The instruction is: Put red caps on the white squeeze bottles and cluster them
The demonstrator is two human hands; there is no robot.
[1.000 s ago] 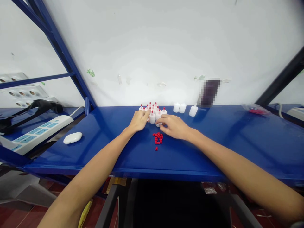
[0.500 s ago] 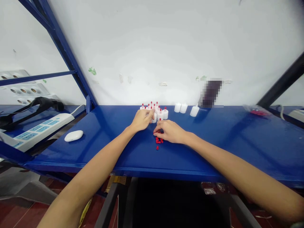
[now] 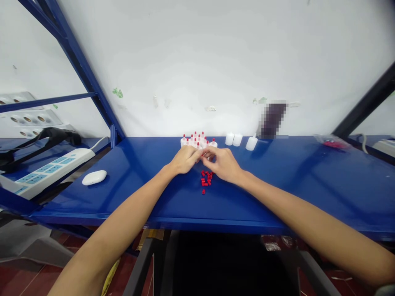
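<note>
- Two bare hands meet in the middle of the blue table (image 3: 173,201), at the front of a bunch of white bottles (image 3: 200,146) with red tips.
- Left hand (image 3: 186,159) curls beside the front bottles, with its thumb pointing to the right. Its fingertips are partly hidden, so I cannot tell if they grip a bottle.
- Right hand (image 3: 224,163) bends in from the other side, and its thumb and finger come close to the left thumb. A speck of red shows there, but it is too small to tell if they pinch it.
- White bottles stand upright and close together, near the wall (image 3: 197,61).
- Little red caps (image 3: 209,182) lie loose in a small heap just in front of the hands. One red cap (image 3: 203,192) lies nearer the table's front edge.
- Three more white bottles (image 3: 237,140) stand off to the right, by the wall. The one farthest right has a thin white spout.
- Far to the right is a clear bag (image 3: 335,142) with red things in it.
- Over on the left lies a smooth white case (image 3: 94,177).
- Past that is a long white power strip (image 3: 55,167), with a black strap (image 3: 49,137) behind it.
</note>
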